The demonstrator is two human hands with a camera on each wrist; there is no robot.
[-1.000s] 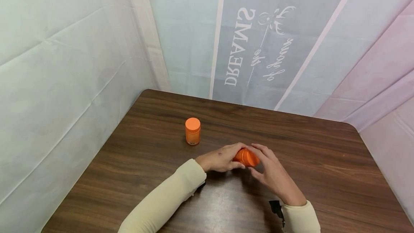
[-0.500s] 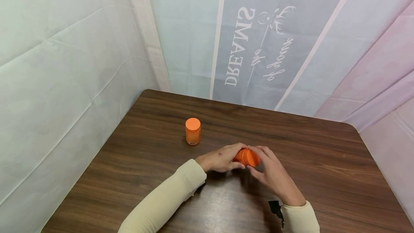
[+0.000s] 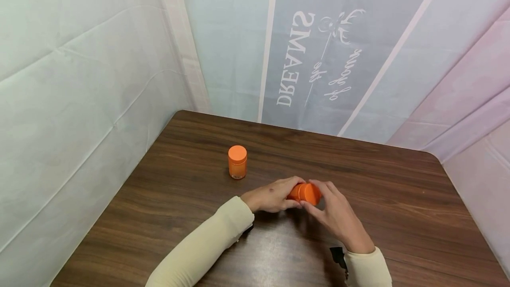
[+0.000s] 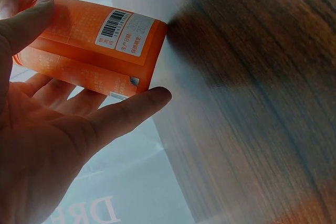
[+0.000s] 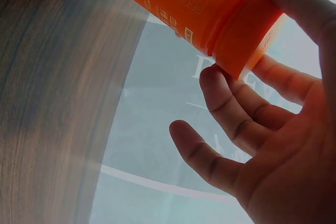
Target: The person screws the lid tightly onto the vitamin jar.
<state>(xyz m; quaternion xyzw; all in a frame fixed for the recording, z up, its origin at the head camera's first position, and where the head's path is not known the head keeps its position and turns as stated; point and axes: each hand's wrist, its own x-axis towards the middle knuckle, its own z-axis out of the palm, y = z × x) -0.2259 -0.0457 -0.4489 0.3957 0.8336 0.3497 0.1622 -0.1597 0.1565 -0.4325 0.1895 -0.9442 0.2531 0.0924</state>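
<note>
An orange bottle [image 4: 89,40] with a printed label and a barcode is tilted above the wooden table, its lid end towards the right in the head view. My left hand [image 3: 272,196] holds its body between thumb and fingers. Around the orange lid [image 5: 247,32], the thumb and fingertips of my right hand [image 3: 338,211] pinch its rim, while one or two of its fingers stand away from it in the right wrist view. The lid sits on the bottle. A second orange bottle [image 3: 237,163], lid on, stands upright to the left, beyond my left hand.
The dark brown wooden table [image 3: 191,216] has rounded far corners. Behind it hangs a pale blue and pink cloth [image 3: 231,56] with mirrored lettering, and a whitish cloth [image 3: 87,79] runs along the left side.
My right hand's thumb and fingers have shifted slightly left round the lid, and more of the lid's end shows. My left hand and the standing bottle have kept their places.
</note>
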